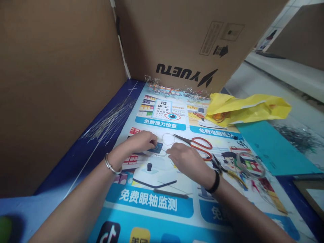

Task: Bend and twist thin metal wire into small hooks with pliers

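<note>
Only the head view to work from on my end. The left hand (148,140) is mid-frame, fingers curled in over a dark patch of the printed sheet (136,217); I can't tell if anything's pinched in there. The right hand (184,157) sits just right of centre, thumb and index looking closed on the thin wire (162,155), which curves through the gap between the two hands.

That wire's gonna be next to weightless, I reckon: springy, easy to kink, and probably slick enough to roll between fingertips. I'd take it near an end or right beside the bend, light pinch, because squeezing mid-curve could spoil the shape. A pale ring (168,139) lies just above the hands; looks equally flimsy, so I'd lift it by the rim and not press down.

Red-handled scissors (202,143) lie right of centre, points toward the ring, pliers (227,172) below them. The coil (253,176) further right looks stiffer as a bundle, so I'd grab the whole band. Loose straight wires (108,121) fan out upper left; those would likely slide apart.
</note>
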The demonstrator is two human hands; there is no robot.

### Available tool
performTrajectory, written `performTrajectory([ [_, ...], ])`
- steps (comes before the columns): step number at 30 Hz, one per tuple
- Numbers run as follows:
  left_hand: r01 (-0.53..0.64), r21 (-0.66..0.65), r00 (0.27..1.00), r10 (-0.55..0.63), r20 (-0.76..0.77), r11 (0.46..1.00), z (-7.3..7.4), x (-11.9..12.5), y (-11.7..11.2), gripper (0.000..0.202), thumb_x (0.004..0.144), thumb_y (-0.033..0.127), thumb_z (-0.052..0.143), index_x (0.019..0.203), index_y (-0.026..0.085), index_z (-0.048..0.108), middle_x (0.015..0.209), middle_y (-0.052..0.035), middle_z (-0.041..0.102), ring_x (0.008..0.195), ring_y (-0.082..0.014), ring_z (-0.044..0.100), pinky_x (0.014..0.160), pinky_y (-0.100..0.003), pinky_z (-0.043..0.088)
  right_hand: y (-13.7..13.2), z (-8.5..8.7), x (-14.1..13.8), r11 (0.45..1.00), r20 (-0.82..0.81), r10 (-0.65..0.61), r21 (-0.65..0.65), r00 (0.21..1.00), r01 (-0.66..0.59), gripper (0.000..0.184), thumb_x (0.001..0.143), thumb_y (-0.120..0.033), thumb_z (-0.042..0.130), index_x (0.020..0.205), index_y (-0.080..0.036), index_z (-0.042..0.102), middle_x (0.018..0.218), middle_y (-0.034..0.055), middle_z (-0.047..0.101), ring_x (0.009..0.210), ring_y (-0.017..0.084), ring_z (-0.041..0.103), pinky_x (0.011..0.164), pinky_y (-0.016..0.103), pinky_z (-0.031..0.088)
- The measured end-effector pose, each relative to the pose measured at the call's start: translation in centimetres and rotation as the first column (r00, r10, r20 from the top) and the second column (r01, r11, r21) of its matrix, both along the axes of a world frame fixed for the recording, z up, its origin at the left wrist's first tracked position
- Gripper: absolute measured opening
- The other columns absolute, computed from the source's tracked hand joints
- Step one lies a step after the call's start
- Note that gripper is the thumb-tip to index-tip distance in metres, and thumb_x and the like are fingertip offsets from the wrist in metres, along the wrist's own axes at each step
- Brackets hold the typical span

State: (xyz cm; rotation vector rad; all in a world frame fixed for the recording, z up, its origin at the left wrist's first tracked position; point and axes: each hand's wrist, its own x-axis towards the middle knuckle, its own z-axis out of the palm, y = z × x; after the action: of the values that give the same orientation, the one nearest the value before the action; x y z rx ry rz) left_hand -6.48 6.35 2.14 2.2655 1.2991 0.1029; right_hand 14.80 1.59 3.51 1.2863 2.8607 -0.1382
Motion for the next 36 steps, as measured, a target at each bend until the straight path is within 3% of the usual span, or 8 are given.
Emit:
performTrajectory([
  [6,-0.027,-0.053,0.999,0.028,0.018,0.998,0.5,0.0,0.0,0.016,0.065,0.014,0.050,0.069,0.018,0.065,0.071,0.0004,0.065,0.066,-0.0133,0.054,0.058,-0.021,0.035,0.4,-1.5,-0.3,0.994,-0.028,0.091,-0.054,0.995,-0.092,0.020,0.087,-0.016,0.044,0.076,-0.017,0.061,0.083,0.0045,0.057,0.083,0.014,0.051,0.066,0.023,0.035],
  [15,-0.038,-0.075,0.997,0.043,0.068,0.996,0.5,-0.1,-0.2,0.015,0.064,0.013,0.052,0.066,0.019,0.065,0.065,0.0014,0.064,0.062,-0.0131,0.054,0.055,-0.021,0.033,1.1,-1.2,0.4,0.981,-0.116,0.147,-0.113,0.982,-0.160,0.025,0.088,-0.016,0.041,0.075,-0.016,0.062,0.081,0.0053,0.059,0.085,0.014,0.051,0.074,0.024,0.037],
  [21,-0.036,-0.021,0.999,0.036,0.006,0.999,0.4,-0.3,0.0,0.014,0.066,0.014,0.052,0.066,0.019,0.065,0.070,-0.0010,0.065,0.066,-0.0147,0.055,0.057,-0.022,0.034,1.7,-0.7,1.2,0.966,-0.236,0.123,-0.195,0.964,-0.171,0.018,0.085,-0.017,0.046,0.080,-0.017,0.064,0.084,0.0041,0.061,0.083,0.013,0.053,0.074,0.023,0.038],
  [27,-0.055,0.036,0.989,0.059,-0.136,0.998,1.2,-0.1,-0.5,0.016,0.068,0.015,0.048,0.069,0.020,0.063,0.072,-0.0026,0.066,0.067,-0.0162,0.055,0.057,-0.024,0.033,2.0,0.9,2.8,0.956,-0.093,0.099,-0.266,0.991,-0.121,0.016,0.082,-0.018,0.048,0.081,-0.016,0.064,0.082,0.0040,0.062,0.077,0.013,0.054,0.068,0.022,0.036],
  [36,-0.063,0.066,0.981,0.074,-0.179,0.996,2.0,0.3,-0.9,0.016,0.072,0.019,0.047,0.071,0.019,0.062,0.071,-0.0048,0.064,0.065,-0.0173,0.055,0.055,-0.026,0.032,2.5,0.6,4.1,0.951,0.016,0.124,-0.288,0.992,-0.114,0.025,0.083,-0.015,0.040,0.070,-0.016,0.061,0.072,0.0024,0.063,0.065,0.011,0.052,0.063,0.023,0.032],
])
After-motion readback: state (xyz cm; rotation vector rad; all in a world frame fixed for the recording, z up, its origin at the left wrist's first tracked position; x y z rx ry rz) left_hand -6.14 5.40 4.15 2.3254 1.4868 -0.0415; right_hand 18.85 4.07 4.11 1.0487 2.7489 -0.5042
